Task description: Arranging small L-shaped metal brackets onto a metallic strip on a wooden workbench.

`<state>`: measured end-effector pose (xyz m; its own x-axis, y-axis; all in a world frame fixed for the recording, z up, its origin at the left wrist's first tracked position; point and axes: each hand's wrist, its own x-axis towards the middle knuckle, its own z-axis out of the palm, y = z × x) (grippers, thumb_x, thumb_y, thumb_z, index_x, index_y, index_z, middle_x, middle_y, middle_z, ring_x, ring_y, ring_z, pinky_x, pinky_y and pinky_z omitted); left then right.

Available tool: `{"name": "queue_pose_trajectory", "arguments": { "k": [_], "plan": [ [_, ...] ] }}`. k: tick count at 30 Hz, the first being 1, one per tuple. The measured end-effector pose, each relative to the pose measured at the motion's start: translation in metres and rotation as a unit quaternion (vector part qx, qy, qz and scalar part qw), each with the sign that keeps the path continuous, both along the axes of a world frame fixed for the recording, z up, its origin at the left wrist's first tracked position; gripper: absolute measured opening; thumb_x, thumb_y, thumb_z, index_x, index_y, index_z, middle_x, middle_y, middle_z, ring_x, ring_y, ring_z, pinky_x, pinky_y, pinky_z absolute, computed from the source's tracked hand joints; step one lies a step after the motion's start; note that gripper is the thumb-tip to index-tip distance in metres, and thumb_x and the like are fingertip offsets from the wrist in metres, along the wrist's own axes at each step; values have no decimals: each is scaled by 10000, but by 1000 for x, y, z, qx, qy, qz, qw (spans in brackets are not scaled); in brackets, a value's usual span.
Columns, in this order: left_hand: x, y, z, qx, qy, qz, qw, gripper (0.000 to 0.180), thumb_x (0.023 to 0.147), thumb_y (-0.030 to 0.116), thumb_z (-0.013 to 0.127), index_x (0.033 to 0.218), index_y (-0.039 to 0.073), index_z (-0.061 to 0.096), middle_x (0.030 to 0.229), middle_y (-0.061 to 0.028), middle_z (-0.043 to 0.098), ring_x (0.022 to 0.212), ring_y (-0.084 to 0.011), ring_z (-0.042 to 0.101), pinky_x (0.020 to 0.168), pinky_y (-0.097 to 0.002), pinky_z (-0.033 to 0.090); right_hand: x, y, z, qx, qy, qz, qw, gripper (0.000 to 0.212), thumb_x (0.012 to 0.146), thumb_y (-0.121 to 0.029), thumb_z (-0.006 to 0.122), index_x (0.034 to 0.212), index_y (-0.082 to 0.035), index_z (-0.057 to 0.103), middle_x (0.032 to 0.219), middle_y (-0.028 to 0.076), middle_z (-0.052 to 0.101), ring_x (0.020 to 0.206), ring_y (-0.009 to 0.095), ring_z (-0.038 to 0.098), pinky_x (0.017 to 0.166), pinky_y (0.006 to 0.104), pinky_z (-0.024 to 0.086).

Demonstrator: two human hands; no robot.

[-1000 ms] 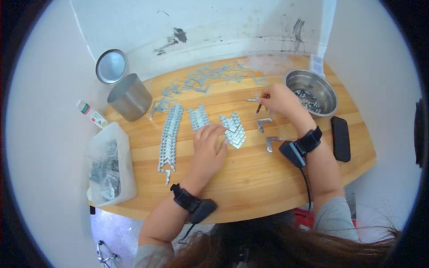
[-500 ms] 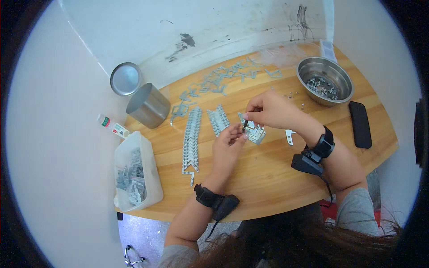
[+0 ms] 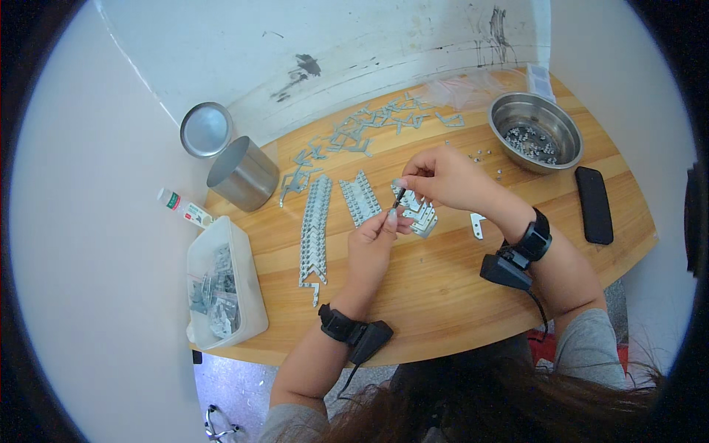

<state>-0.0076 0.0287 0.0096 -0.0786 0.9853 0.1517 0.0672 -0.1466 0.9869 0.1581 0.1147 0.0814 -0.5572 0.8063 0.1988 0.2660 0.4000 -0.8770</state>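
Between the fingertips of both hands is a short, thin dark rod (image 3: 399, 198), perhaps a small tool; its exact kind is too small to tell. My right hand (image 3: 450, 177) pinches its upper end with thumb and finger. Lower down, my left hand (image 3: 371, 242) closes thumb and fingers around the other end, hiding it. Just beyond and partly behind the fingers lies a group of L-shaped metal corner brackets (image 3: 422, 219). To the left run a short block of brackets (image 3: 360, 198) and a long column of brackets (image 3: 316, 229), both neatly nested with small studs on them.
Loose flat brackets (image 3: 369, 127) lie scattered at the back. A steel bowl (image 3: 535, 133) with small screws or nuts and a black phone (image 3: 594, 205) are on the right. A metal canister (image 3: 244, 175), a white bottle (image 3: 185, 208) and a plastic bin (image 3: 227, 284) with bagged parts stand left.
The dark rod has tilted and shifted slightly left. My left fingers have changed their grip, with the thumb now pointing up along the rod. The right hand has moved slightly left.
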Motion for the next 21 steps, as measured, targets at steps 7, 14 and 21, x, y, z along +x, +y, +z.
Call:
{"name": "queue_pose_trajectory", "arguments": {
  "k": [7, 14, 21],
  "plan": [
    [-1, -1, 2, -10, -37, -19, 999, 338, 1009, 254, 438, 1087, -20, 620, 961, -75, 693, 839, -108, 606, 743, -239, 437, -5, -4, 0, -62, 24, 21, 998, 185, 891, -169, 650, 862, 14, 663, 666, 20, 620, 594, 68, 555, 541, 221, 456],
    [-1, 2, -6, -4, -99, -22, 995, 339, 1022, 286, 394, 996, 20, 602, 944, -76, 688, 793, -111, 581, 734, -253, 428, -10, -6, -6, -65, 104, 12, 992, 158, 884, -134, 632, 845, 16, 664, 641, 36, 619, 544, 86, 560, 502, 247, 455],
    [0, 0, -5, 8, -149, -26, 989, 329, 1020, 303, 401, 932, 48, 588, 858, -46, 657, 758, -103, 554, 715, -258, 421, -8, -9, 1, -67, 75, 44, 994, 134, 901, -97, 620, 936, 30, 645, 708, 18, 619, 596, 75, 570, 539, 222, 473]
  ]
}}
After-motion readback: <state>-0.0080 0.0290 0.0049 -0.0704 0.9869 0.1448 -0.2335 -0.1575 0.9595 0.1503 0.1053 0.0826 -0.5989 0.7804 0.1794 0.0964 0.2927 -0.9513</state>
